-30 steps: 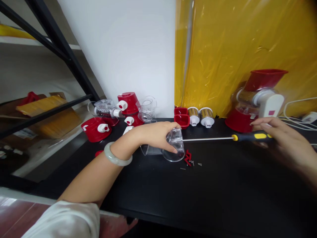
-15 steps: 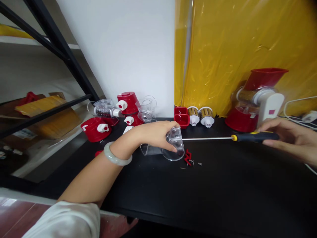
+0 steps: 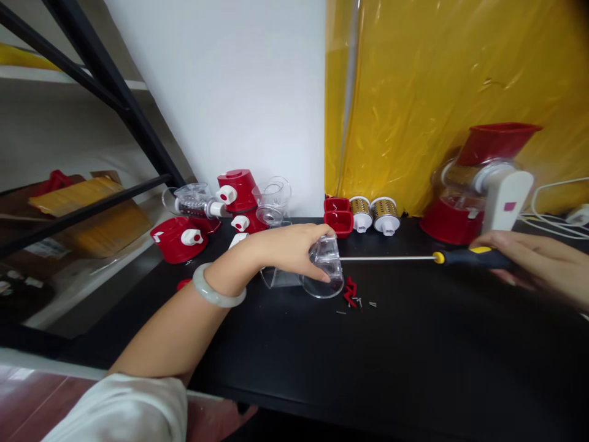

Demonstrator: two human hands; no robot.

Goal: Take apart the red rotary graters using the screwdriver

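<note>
My left hand [image 3: 301, 248] grips a clear plastic housing [image 3: 324, 285] that lies on the black table, thumb and fingers closed around its upper part. From the right, my right hand [image 3: 534, 261] holds a screwdriver [image 3: 478, 258] by its black and yellow handle. The long shaft runs level to the right side of the housing, where its tip meets the clear plastic; the exact contact point cannot be made out. Just right of the housing lie small red clips [image 3: 350, 291] and several loose screws [image 3: 359, 301].
Red bases with white knobs [image 3: 179, 239] and clear hoppers [image 3: 272, 199] stand at the back left. Red trays [image 3: 338, 224] and grater drums [image 3: 385, 215] sit behind the housing. An assembled rotary grater [image 3: 453, 215] stands at the back right, near a white cable [image 3: 552, 227].
My right hand has changed its hold on the screwdriver handle, the fingers now wrapped over it and turned. My left hand and the housing stay in place.
</note>
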